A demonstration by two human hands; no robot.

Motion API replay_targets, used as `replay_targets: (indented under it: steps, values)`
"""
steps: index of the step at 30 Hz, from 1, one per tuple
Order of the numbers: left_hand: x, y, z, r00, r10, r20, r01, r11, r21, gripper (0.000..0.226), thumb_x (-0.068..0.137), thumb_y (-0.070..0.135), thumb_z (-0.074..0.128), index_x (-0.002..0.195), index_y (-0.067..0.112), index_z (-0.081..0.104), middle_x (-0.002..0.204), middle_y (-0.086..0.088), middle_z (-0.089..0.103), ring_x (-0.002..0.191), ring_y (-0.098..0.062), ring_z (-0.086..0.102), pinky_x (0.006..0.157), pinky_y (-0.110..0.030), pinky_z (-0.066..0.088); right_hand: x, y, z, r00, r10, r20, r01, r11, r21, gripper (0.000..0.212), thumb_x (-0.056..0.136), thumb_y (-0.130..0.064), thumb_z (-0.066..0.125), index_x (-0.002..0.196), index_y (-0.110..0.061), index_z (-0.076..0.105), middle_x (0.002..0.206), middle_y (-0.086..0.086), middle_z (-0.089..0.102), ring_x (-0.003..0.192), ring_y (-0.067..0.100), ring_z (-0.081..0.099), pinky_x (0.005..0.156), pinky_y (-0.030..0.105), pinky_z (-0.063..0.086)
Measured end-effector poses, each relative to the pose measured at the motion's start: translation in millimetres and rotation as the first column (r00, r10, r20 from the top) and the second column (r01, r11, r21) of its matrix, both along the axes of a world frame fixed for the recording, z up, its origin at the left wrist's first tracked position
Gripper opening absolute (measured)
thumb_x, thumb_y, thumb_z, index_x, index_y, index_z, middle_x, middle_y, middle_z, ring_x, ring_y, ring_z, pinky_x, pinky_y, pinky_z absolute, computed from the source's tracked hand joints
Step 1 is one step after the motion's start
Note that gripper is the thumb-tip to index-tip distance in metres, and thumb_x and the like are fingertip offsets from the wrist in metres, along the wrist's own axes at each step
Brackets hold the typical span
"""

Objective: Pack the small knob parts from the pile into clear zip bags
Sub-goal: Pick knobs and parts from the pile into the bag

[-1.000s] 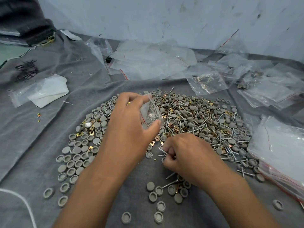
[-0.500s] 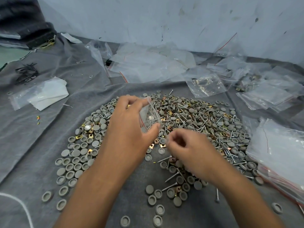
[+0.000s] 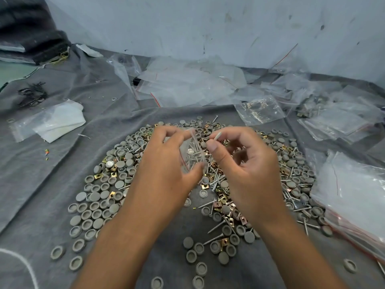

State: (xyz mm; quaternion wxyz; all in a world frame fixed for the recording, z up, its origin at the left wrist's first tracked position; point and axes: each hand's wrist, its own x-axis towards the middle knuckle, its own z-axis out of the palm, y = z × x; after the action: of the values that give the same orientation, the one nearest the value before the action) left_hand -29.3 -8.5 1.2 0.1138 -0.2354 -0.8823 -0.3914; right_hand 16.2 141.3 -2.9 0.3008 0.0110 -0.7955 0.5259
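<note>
Raised over the pile (image 3: 208,184), the left hand (image 3: 166,165) pinches 1 clear zip bag (image 3: 192,153) while the right hand (image 3: 245,163) pinches 1 screw (image 3: 217,135) at its mouth.

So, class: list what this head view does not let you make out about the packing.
1. How many screws are in the bag: the left hand covers part of it and the film glares.
2. What the right hand holds besides the screw: its curled fingers hide the palm.
3. What the far bags hold: too small, crumpled.
4. The stack of bags: cut off by the right edge.
5. The pile under both forearms.
</note>
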Motion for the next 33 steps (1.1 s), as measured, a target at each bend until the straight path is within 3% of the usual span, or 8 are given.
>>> replay_targets:
  steps: [5,9,13,15,18,22,26,33]
  values:
    - [-0.1,0.3,0.2,1.000,-0.009,0.010,0.009,1.000,-0.001,0.064,0.076,0.042,0.070,0.138,0.028,0.057,0.116,0.015,0.045,0.085,0.008,0.048,0.083,0.000,0.033,2.5,-3.3,2.7,0.994,-0.008,-0.113,0.014,0.999,0.050,0.008,0.094,-0.026,0.072,0.101,-0.024,0.068,0.097,-0.010,0.070,0.084,0.016,0.063,0.066,0.031,0.047]
    - [0.5,2.5,1.7,1.000,-0.007,0.024,0.006,1.000,0.022,0.060,0.076,0.037,0.064,0.134,0.026,0.061,0.116,0.013,0.047,0.084,0.009,0.049,0.080,0.001,0.034,-0.6,-6.1,-0.5,1.000,0.001,0.019,-0.005,0.983,0.183,0.014,0.088,-0.033,0.078,0.100,-0.031,0.071,0.111,-0.021,0.067,0.106,0.008,0.060,0.079,0.022,0.042]
    - [1.2,-0.7,2.0,1.000,0.017,0.014,-0.018,1.000,0.019,0.063,0.080,0.039,0.075,0.139,0.030,0.055,0.117,0.017,0.044,0.088,0.013,0.046,0.081,-0.001,0.034,-0.6,16.1,5.1,0.999,-0.023,0.036,0.025,0.997,-0.078,0.007,0.092,-0.034,0.071,0.096,-0.032,0.067,0.093,-0.010,0.068,0.082,0.006,0.063,0.068,0.028,0.054]
    - [1.4,-3.0,4.6,0.999,0.046,-0.004,-0.046,0.998,0.038,0.062,0.080,0.040,0.075,0.138,0.031,0.055,0.116,0.017,0.045,0.092,0.013,0.046,0.082,0.002,0.033,-2.0,33.1,5.1,0.994,-0.104,0.034,0.106,0.991,-0.082,0.005,0.095,-0.028,0.069,0.093,-0.030,0.065,0.087,-0.010,0.068,0.076,-0.001,0.061,0.065,0.018,0.052]
    - [1.4,-6.6,9.9,0.995,0.095,-0.035,-0.091,0.990,0.108,0.062,0.079,0.040,0.075,0.138,0.027,0.057,0.113,0.015,0.046,0.089,0.006,0.050,0.082,0.003,0.033,-5.8,46.6,-7.9,0.949,-0.179,0.259,0.115,0.963,0.245,0.014,0.095,-0.025,0.067,0.096,-0.038,0.061,0.092,-0.018,0.065,0.079,-0.008,0.061,0.065,0.006,0.049]
    - [1.2,-7.0,10.5,0.997,0.076,-0.023,-0.074,0.993,0.093,0.061,0.080,0.035,0.079,0.137,0.026,0.058,0.115,0.015,0.046,0.095,0.012,0.048,0.081,0.003,0.033,-13.7,41.8,-29.3,0.869,-0.269,0.415,-0.077,0.756,0.651,0.025,0.100,-0.034,0.058,0.122,-0.044,0.063,0.118,-0.026,0.058,0.114,0.000,0.046,0.099,0.026,0.041]
    - [1.6,-5.6,9.6,0.999,0.043,-0.029,-0.040,0.995,0.088,0.060,0.080,0.034,0.079,0.135,0.026,0.060,0.113,0.016,0.048,0.089,0.005,0.051,0.082,0.000,0.033,-18.0,38.8,-32.5,0.869,-0.312,0.383,-0.110,0.633,0.766,0.030,0.102,-0.037,0.053,0.130,-0.043,0.063,0.123,-0.018,0.061,0.106,0.007,0.041,0.083,0.027,0.034]
    - [-0.7,-4.8,5.1,0.999,0.050,-0.010,-0.049,0.996,0.076,0.058,0.080,0.036,0.078,0.135,0.029,0.060,0.114,0.017,0.048,0.091,0.010,0.048,0.085,0.003,0.029,-16.0,36.1,-36.0,0.847,-0.315,0.429,-0.153,0.628,0.763,0.028,0.100,-0.043,0.052,0.126,-0.037,0.061,0.128,-0.018,0.051,0.107,0.004,0.033,0.092,0.025,0.035]
